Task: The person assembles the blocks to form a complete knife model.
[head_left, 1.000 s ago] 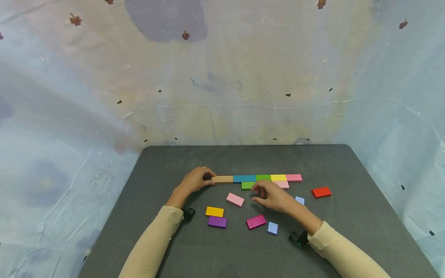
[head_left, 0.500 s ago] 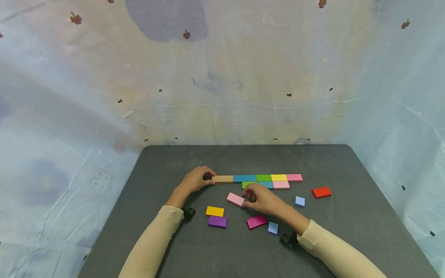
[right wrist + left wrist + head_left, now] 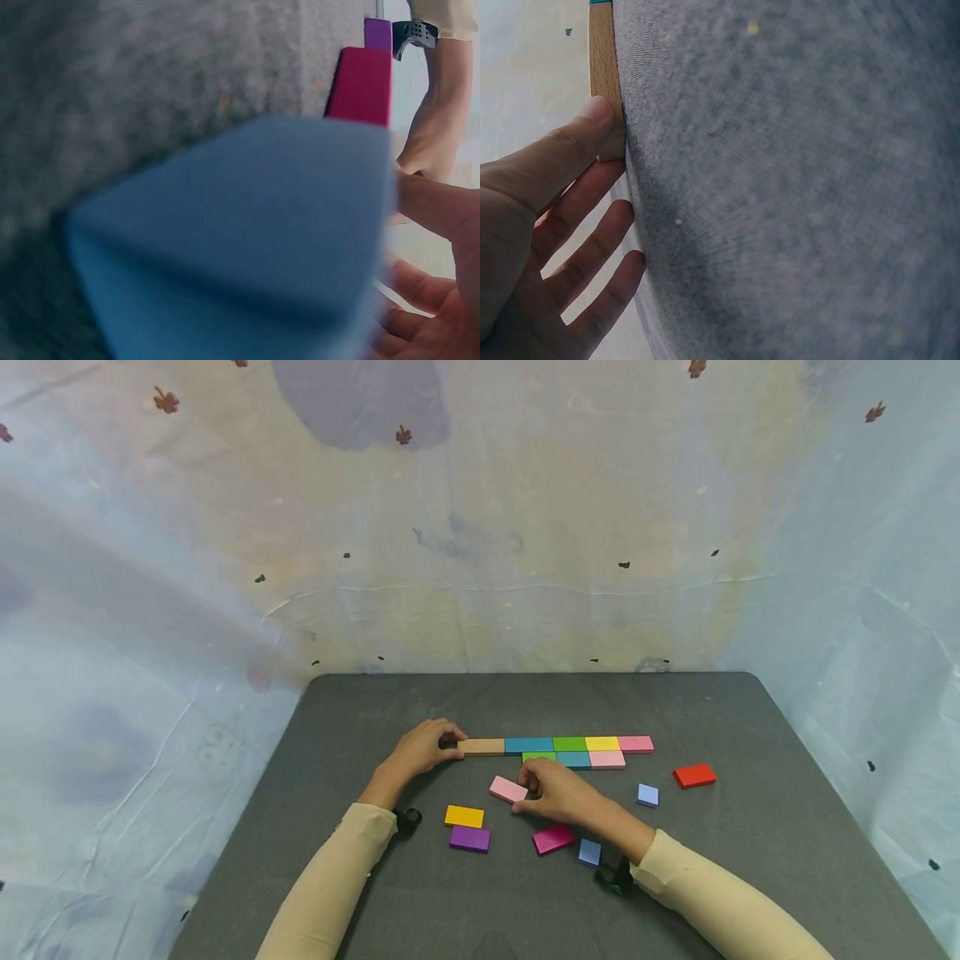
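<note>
My left hand (image 3: 422, 748) rests at the left end of a row of flat rectangular blocks and pinches the plain tan wooden block (image 3: 482, 747). In the left wrist view its thumb lies on the wood, with the other fingers spread below. My right hand (image 3: 558, 791) has its thumb and fingers around the right end of a light pink block (image 3: 505, 788), tilted on the table. Along the row follow a blue block (image 3: 528, 745), a green one (image 3: 569, 743), a yellow one (image 3: 602, 743) and a pink one (image 3: 636, 743). A shorter second row touches its near side, its green block (image 3: 534, 757) partly behind my right fingers.
Loose on the dark table (image 3: 360, 902) lie an orange-yellow block (image 3: 464, 816), a purple block (image 3: 470, 838), a magenta block (image 3: 552, 840), two small light blue blocks, one nearer (image 3: 589, 852) and one farther (image 3: 648, 795), and a red block (image 3: 694, 775). A patterned sheet (image 3: 480, 527) hangs behind.
My right hand has moved left from the second row and closed in on the light pink block, uncovering the second row's blue block. My left hand stays at the tan block.
</note>
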The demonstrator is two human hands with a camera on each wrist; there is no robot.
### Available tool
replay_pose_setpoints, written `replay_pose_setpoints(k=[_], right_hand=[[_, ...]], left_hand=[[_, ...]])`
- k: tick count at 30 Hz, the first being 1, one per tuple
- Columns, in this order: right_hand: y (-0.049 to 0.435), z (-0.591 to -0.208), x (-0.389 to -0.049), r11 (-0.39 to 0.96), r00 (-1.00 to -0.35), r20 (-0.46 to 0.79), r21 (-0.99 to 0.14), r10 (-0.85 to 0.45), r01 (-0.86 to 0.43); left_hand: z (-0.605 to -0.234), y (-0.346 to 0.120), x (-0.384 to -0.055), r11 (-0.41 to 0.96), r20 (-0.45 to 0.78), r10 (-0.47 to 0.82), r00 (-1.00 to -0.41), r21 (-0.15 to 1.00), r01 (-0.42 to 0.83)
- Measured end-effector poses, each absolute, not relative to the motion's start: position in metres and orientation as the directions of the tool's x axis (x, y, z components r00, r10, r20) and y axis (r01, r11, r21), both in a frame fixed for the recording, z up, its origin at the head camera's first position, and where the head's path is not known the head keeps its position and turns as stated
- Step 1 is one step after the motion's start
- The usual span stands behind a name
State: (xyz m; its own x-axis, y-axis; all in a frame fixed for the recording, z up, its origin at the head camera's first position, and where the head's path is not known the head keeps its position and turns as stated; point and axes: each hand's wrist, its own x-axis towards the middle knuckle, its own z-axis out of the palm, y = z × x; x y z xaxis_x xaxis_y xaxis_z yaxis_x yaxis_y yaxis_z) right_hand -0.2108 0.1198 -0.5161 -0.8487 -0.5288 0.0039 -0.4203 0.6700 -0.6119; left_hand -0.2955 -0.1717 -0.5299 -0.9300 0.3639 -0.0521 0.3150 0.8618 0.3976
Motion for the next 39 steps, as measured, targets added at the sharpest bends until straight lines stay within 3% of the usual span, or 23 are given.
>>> replay_pose_setpoints(k=[22, 39], right_hand=[[0.123, -0.515, -0.211, 0.677, -0.873, -0.019, -0.639, -0.488, -0.365], [0.159, -0.51, -0.211, 0.645, -0.877, 0.01, -0.673, -0.481, -0.362]], left_hand=[[-0.53, -0.172, -0.295, 0.856, -0.05, 0.365, -0.93, 0.411, 0.314], [-0.529, -0.171, -0.293, 0.858, -0.052, 0.36, -0.932, 0.41, 0.309]])
